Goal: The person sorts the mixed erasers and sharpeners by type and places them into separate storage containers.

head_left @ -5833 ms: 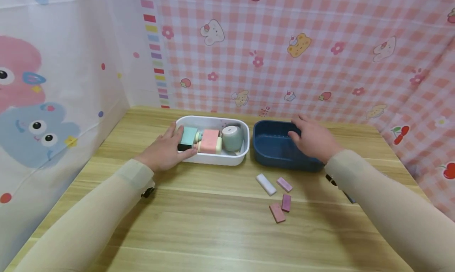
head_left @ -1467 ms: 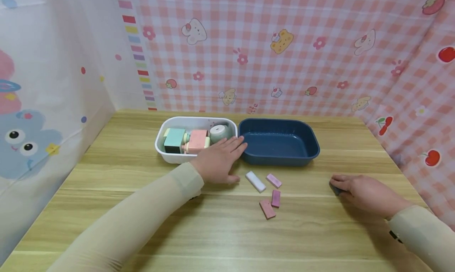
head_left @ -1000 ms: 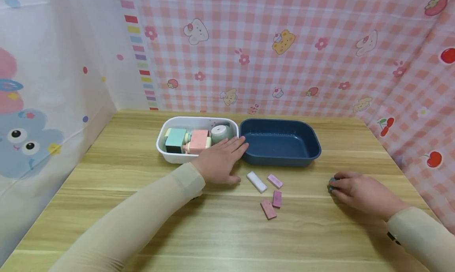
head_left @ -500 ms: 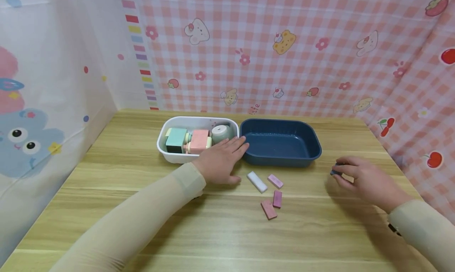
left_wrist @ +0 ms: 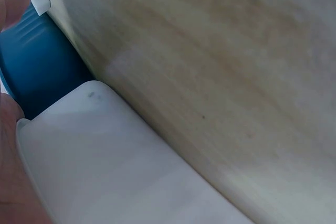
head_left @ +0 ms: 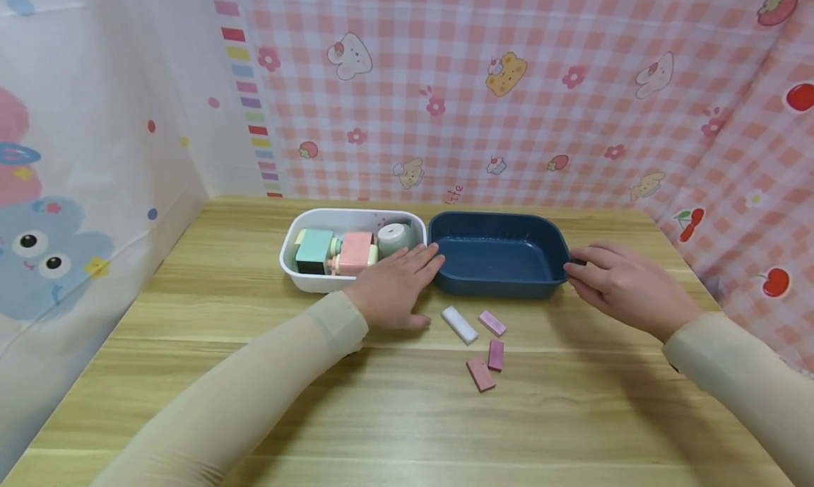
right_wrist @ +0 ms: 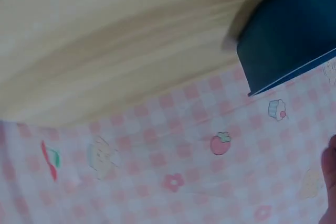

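Note:
My left hand [head_left: 393, 285] rests with straight fingers over the near right corner of the white bin [head_left: 314, 283], fingertips at the rim of the navy bin [head_left: 499, 289]. My right hand [head_left: 626, 285] pinches a small dark blue block [head_left: 577, 261] beside the navy bin's right end; fingers hide most of the block. Inside the white bin lie a mint-green bottle [head_left: 316, 247], a pink bottle [head_left: 356, 252] and a grey-green rounded container [head_left: 394, 238], partly covered by my left hand. The navy bin's visible floor is bare.
On the table in front of the navy bin lie a white block [head_left: 459, 325], a light pink block [head_left: 492, 323], a magenta block [head_left: 496, 355] and a dusty pink block [head_left: 480, 374]. A checked cloth [head_left: 470, 141] hangs behind the table.
My right hand has picked the dark blue block off the table at the right and carried it up and left to the navy bin. Earlier, my left hand moved right along the white bin.

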